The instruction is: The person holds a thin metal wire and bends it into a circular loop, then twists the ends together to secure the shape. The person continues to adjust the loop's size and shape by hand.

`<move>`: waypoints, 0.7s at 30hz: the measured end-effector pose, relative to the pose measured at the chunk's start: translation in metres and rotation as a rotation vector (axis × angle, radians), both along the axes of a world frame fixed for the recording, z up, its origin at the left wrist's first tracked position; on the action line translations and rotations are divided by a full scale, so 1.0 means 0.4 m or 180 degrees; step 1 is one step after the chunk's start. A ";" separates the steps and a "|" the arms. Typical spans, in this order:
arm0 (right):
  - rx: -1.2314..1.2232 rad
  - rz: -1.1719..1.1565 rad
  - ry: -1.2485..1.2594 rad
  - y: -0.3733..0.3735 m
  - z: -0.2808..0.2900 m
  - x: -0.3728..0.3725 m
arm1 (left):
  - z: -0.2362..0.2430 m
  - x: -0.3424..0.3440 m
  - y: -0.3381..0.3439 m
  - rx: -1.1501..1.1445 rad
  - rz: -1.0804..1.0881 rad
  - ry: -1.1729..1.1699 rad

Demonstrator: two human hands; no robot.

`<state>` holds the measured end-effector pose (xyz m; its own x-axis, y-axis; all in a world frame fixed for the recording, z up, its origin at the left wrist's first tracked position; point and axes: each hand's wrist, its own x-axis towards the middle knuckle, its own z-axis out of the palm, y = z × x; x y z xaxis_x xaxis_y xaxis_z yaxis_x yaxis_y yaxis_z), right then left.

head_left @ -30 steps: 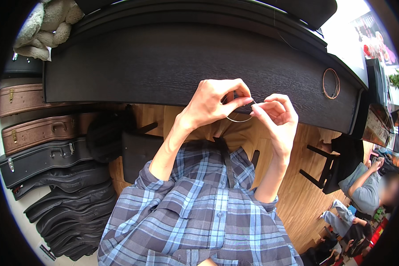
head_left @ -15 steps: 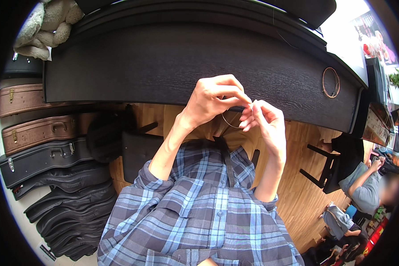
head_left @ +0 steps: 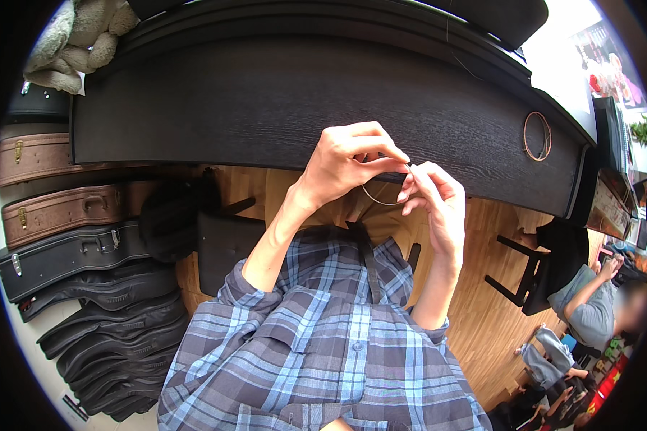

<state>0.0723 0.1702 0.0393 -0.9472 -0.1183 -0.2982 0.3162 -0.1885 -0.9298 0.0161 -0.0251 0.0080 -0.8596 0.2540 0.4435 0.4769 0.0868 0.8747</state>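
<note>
Over the front edge of a dark wooden table [head_left: 266,100], both hands meet close together. My left hand [head_left: 345,159] is closed in a pinch, thumb and forefinger together, on a thin wire string [head_left: 375,200]. The string hangs below in a small curved loop and runs across to my right hand [head_left: 440,205]. That hand pinches it too, its thumb and forefinger just beside the left fingertips, with the other fingers bent. What lies exactly between the fingertips is too small to make out.
A coil of copper-coloured wire string [head_left: 536,136] lies at the table's right end. A loose thin strand [head_left: 459,61] trails at the back. Instrument cases [head_left: 68,219] line the left. A black stool [head_left: 525,269] stands at right; a person in grey [head_left: 593,309] is farther off.
My right fingers have shifted slightly right and loosened a little around the string. The left fingertips have moved slightly up and right, and the loop has moved a bit with them.
</note>
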 end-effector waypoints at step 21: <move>0.0867 -0.0698 0.0379 -0.006 0.004 -0.007 | 0.000 -0.002 -0.019 0.0639 -0.0312 -0.0613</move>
